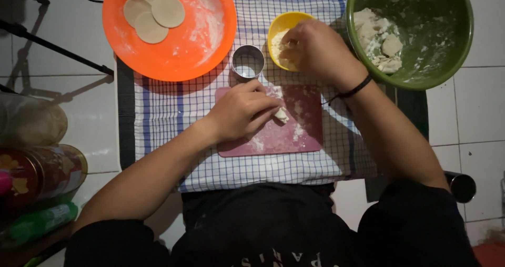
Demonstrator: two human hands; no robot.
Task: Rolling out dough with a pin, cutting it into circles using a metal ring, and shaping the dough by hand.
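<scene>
My left hand (pixel 241 112) rests on a dark pink cutting board (pixel 294 135) and pinches a small piece of dough (pixel 281 114) at its fingertips. My right hand (pixel 314 48), with a black band on the wrist, reaches into a small yellow bowl (pixel 284 22) of flour; its fingertips are hidden inside, so what they hold cannot be seen. A round metal cutter (pixel 248 62) stands just above my left hand. An orange plate (pixel 200 35), dusted with flour, carries three flat dough rounds (pixel 153 12).
A green bowl (pixel 436 51) with lumps of dough sits at the top right. Everything lies on a blue checked cloth (pixel 163 109) over a white tiled floor. Tins and packets (pixel 37 177) stand at the left. A dark metal cup (pixel 462 185) is at the right.
</scene>
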